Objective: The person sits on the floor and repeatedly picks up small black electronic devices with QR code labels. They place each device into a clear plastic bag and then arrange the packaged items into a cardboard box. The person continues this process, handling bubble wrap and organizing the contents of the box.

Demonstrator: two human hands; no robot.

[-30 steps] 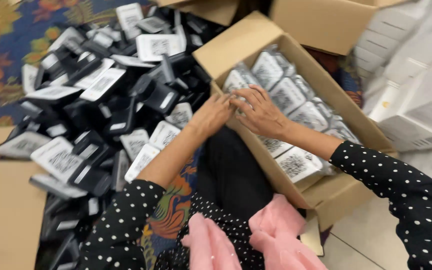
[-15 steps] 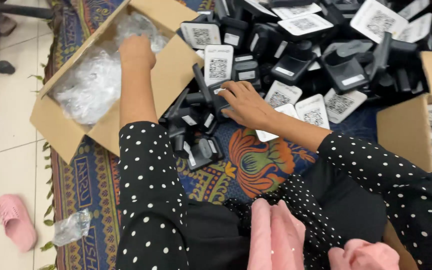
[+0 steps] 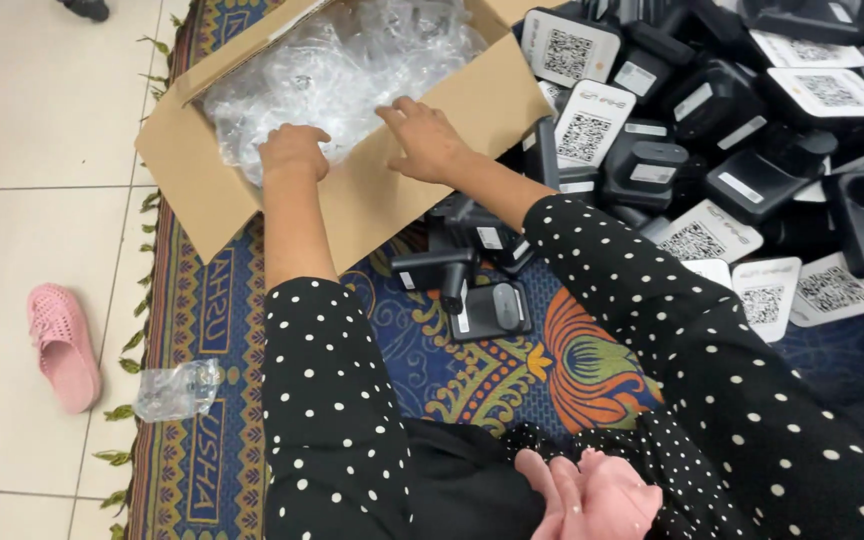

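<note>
A brown cardboard box (image 3: 392,195) lies open at the upper left, filled with crumpled clear plastic bags (image 3: 337,65). My left hand (image 3: 294,150) rests at the box's near rim, fingers curled against the plastic. My right hand (image 3: 422,135) lies on the box's near flap, fingers spread, holding nothing. To the right lies a heap of several black stand-like devices (image 3: 652,165) and white cards with square code prints (image 3: 582,125). Whether my left hand grips any plastic is hidden.
A patterned blue and orange rug (image 3: 512,365) covers the floor under me. One black device (image 3: 492,308) lies apart on it. A pink sandal (image 3: 62,345) and a crumpled clear bag (image 3: 177,390) lie at the left on the beige tiles.
My view has swung left from the box of packed cards to the box of plastic bags. Both hands have moved from the device pile onto that box.
</note>
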